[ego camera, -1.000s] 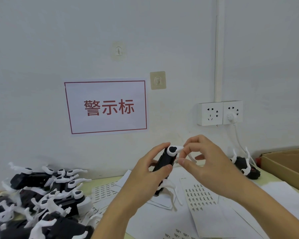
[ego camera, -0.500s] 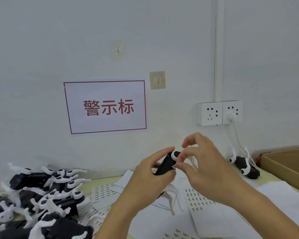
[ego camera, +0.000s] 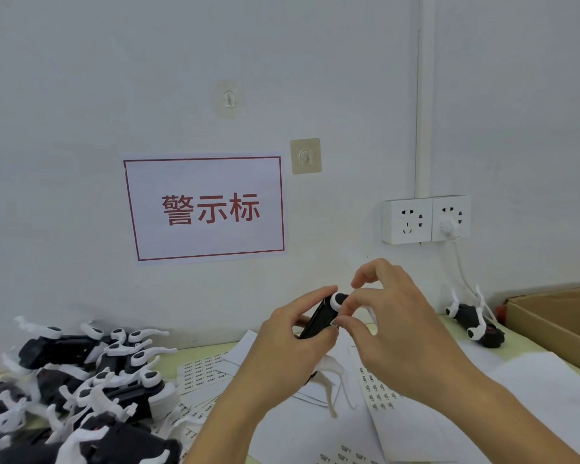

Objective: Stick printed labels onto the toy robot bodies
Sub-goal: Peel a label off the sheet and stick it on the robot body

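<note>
My left hand (ego camera: 290, 343) grips a black toy robot body (ego camera: 318, 321) with white legs, held up above the table's middle. My right hand (ego camera: 387, 326) pinches a small printed label (ego camera: 334, 324) between thumb and forefinger and holds it against the body's side. White legs (ego camera: 332, 380) of the toy hang below my hands. Label sheets (ego camera: 380, 393) with rows of small printed stickers lie on the table under my hands.
A heap of black-and-white toy robots (ego camera: 81, 380) fills the table's left. One more toy robot (ego camera: 474, 321) lies at the right near an open cardboard box (ego camera: 556, 321). More label sheets (ego camera: 201, 370) lie left of centre. A wall socket (ego camera: 426, 219) with a white cable is behind.
My hands and the toy have sunk a little and the body has tilted flatter. My right fingers have moved from the toy's white joint down to its side with the label.
</note>
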Demonstrator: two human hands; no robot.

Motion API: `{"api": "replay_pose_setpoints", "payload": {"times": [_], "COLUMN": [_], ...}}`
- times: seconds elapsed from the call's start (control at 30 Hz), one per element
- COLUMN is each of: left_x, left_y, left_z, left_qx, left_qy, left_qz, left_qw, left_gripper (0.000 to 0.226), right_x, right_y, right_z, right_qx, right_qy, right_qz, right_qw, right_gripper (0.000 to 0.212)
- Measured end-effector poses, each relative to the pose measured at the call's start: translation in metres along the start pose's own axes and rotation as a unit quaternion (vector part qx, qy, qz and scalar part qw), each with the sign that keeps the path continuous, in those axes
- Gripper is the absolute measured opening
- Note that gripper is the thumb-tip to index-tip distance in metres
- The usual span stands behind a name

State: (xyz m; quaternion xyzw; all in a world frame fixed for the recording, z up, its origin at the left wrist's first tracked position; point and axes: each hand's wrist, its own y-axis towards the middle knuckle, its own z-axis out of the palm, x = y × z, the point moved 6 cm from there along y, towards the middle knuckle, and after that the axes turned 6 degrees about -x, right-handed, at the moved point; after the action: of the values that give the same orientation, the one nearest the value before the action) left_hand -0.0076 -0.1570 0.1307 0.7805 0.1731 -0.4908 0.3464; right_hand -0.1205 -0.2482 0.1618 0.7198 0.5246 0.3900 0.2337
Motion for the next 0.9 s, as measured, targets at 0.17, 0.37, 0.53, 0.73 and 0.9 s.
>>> {"api": "replay_pose_setpoints", "payload": {"times": [0.17,0.37,0.53,0.73,0.9], "left_x": [-0.0016,-0.0015,-0.0004,0.0003,-0.001], "left_y": [0.0005,0.001,0.0016,0.0015,0.002], "left_z": [-0.0012,-0.0026,-0.0025,-0.0029,-0.003], "left_qx": [-0.009,-0.013,-0.018,-0.027,-0.039], "left_qy": [0.002,0.004,0.006,0.013,0.022], "left_qz": [0.006,0.012,0.011,0.014,0.02], "left_qw": [1.0,1.0,1.0,0.999,0.999], "left_gripper": [0.038,0.037,0.037,0.038,0.039], "right_x": [0.0,-0.0003,0.0002,0.0015,0.0034], "right_y": [-0.0016,-0.0013,-0.0024,-0.0023,-0.0042], "right_z": [0.0002,0.0022,0.0023,0.0027,0.001], "right_qx": [-0.018,-0.025,-0.038,-0.05,-0.076], "right_qy": [-0.01,-0.029,-0.037,-0.039,-0.05], "right_qz": [-0.003,-0.01,-0.015,-0.019,-0.02], "right_qw": [1.0,0.999,0.998,0.998,0.996], "right_gripper": [0.007,0.004,0.002,0.002,0.007]}}
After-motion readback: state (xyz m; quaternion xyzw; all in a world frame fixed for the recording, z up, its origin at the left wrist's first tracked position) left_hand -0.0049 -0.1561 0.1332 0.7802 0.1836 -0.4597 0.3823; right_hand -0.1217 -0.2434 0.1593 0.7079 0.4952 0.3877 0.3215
